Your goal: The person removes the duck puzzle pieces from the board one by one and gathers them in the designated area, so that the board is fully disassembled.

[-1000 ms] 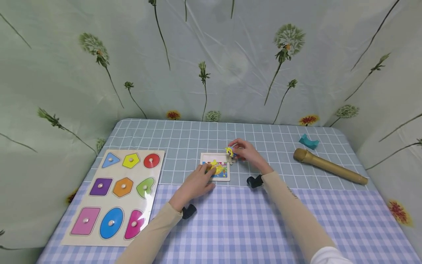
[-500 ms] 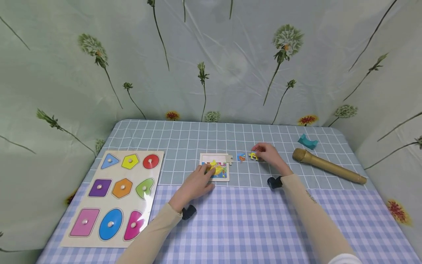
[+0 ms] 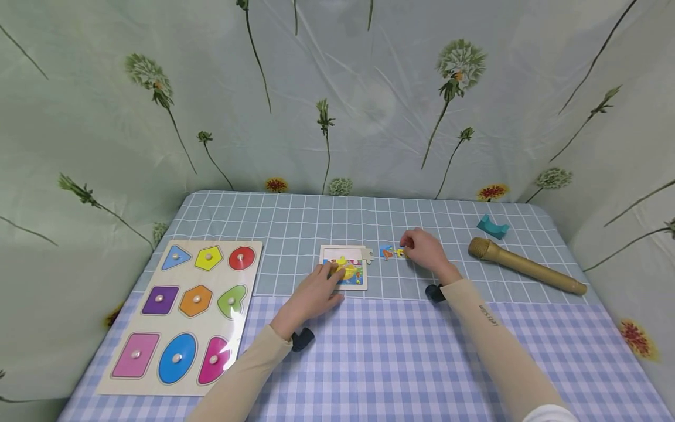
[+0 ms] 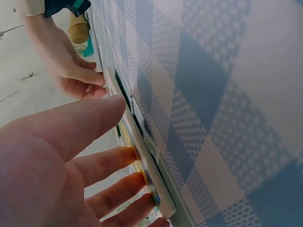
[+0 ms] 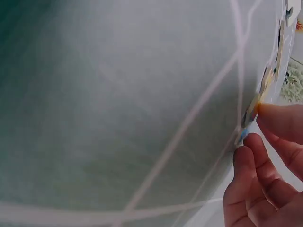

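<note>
Yellow piece brought in against blue one, right hand pinching it

Left hand point(image 3: 312, 293): fingers nearly straight, resting on the picture in the frame point(image 3: 351, 287), gripping nothing; unmoved over the last second. It covers part of the picture, and the frame's far strip shows plain base. Wooden piece point(image 3: 367, 254) juts over the frame's right rim, in the way there. Just right of it, on the table, lies blue piece point(image 3: 387, 251), set down apart from the frame.

Change: half a second ago yellow piece point(image 3: 399, 253) was well right of blue; now it sits right beside it, seemingly touching. So the two loose pieces look lined up for joining; interlocked or not, can't tell. Right hand point(image 3: 424, 249) pinches yellow between thumb and fingertips and hides part of it.

Around: checked cloth point(image 3: 379, 351) nearest, shape board point(image 3: 205, 325) at left, gold mic point(image 3: 522, 265) at right, teal stand point(image 3: 493, 229) beyond it, flowered backdrop point(image 3: 369, 158) behind. None of these blocks the right hand.
</note>
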